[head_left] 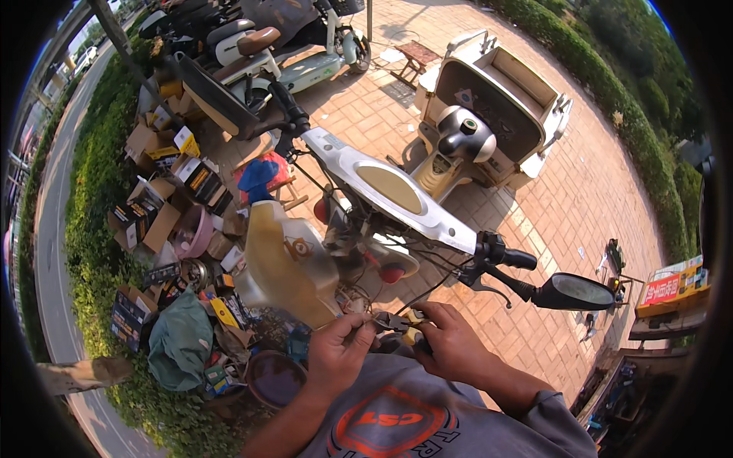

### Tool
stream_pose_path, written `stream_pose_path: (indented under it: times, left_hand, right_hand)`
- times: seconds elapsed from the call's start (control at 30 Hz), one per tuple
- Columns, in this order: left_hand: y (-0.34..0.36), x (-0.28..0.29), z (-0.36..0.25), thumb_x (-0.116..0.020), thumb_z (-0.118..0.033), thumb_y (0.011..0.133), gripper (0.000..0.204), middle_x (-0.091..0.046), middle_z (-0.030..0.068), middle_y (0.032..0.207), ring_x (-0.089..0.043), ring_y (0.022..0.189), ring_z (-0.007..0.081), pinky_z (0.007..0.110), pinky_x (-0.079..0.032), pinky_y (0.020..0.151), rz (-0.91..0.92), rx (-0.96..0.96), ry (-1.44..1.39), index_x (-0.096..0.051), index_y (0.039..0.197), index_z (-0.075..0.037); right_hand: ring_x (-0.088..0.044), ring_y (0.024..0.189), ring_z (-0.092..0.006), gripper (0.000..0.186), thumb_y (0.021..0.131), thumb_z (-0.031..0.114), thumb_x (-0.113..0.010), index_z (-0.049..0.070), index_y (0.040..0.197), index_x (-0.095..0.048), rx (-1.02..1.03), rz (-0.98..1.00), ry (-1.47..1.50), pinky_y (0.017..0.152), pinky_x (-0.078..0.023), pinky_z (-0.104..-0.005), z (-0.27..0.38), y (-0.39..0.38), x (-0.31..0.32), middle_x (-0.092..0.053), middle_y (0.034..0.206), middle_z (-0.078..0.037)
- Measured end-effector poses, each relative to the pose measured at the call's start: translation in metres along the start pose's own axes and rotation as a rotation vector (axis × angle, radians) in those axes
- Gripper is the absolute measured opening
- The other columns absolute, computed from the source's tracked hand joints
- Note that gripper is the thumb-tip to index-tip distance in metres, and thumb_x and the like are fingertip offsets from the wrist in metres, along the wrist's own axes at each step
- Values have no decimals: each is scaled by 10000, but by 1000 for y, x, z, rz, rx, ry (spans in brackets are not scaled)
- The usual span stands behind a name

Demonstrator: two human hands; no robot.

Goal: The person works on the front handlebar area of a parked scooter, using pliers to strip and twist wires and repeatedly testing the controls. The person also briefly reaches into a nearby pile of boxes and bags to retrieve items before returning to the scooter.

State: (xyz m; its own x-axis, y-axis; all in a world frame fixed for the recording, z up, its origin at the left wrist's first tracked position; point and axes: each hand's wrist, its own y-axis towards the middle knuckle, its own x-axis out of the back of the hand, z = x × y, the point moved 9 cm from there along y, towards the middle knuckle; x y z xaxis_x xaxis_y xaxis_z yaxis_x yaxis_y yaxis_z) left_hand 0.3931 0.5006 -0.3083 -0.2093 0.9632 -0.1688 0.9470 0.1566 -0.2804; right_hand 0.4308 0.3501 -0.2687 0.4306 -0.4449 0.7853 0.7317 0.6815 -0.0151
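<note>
Orange-red lettering sits in a shield-like print (pixel 393 421) on the person's grey T-shirt (pixel 496 404), with dark-outlined capitals curving under it; at the right rim a red sign (pixel 661 290) carries pale characters. Black, yellow and white printing covers the cardboard boxes (pixel 200 182) heaped at the left, much of it too small to make out. A brownish emblem marks the beige scooter front panel (pixel 282 256), a small round badge sits on the dark panel (pixel 490 101) of the cargo box behind, and a faint label lies near one end of the silver-white handlebar cover (pixel 343 159). Just in front of the shirt, the right hand (pixel 452 340) has its fingers wrapped about the yellow-handled pliers (pixel 393 322), the handles looking slightly spread. Their metal nose points left, right beside the fingertips of the left hand (pixel 341 349). That hand's thumb and fingers are pinched together on thin wires (pixel 356 296), which come down from the scooter's front; which strand is held, and whether the pliers' jaws bite on it, I cannot tell. The wires lie between the beige panel and the pliers, below the handlebar cover, with the black brake lever (pixel 492 288) off to the right.
</note>
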Motion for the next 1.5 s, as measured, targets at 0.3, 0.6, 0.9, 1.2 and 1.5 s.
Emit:
stream_pose_path:
  times: [0.3,0.6,0.9,1.2,1.5]
  left_hand:
    - [-3,-1,-7,-591,-41,906,118,-559,-19,703,-473,629,22,192,-384,544,14,-49,134,-635,978,42]
    - [-2,-9,-3,-588,-96,918,131,-580,-10,795,-485,745,28,201,-404,637,192,49,-14,-602,953,30]
    - [-5,-3,36,-610,-128,912,214,-648,139,938,-569,819,128,256,-469,667,330,74,-315,-613,1027,52]
    - [16,81,44,-666,-273,874,521,-667,178,987,-671,800,205,320,-514,710,48,238,497,-502,1264,31]
    - [160,71,53,-637,-78,780,375,-668,185,928,-662,871,328,391,-513,780,-90,-265,975,-574,1133,32]
  right_hand:
    - [-535,999,-351,225,696,89,-679,-46,870,-634,17,-21,-61,869,-457,-411,2,-1,-3,-534,1140,-203]
    - [-597,779,-281,202,826,148,-647,-29,922,-638,-61,369,598,680,-485,-346,-4,-10,-19,-574,929,-178]
    - [-622,987,-234,301,910,187,-605,-68,1070,-625,-464,205,1897,861,-503,-361,-30,-23,-54,-627,1088,-143]
    - [-619,870,-145,281,886,172,-630,-54,1051,-633,-674,178,1169,777,-486,-295,-70,-35,-76,-675,949,-99]
    - [-554,780,-86,264,888,211,-662,11,1056,-631,-661,123,1052,691,-451,-251,-56,-39,-72,-612,813,1]
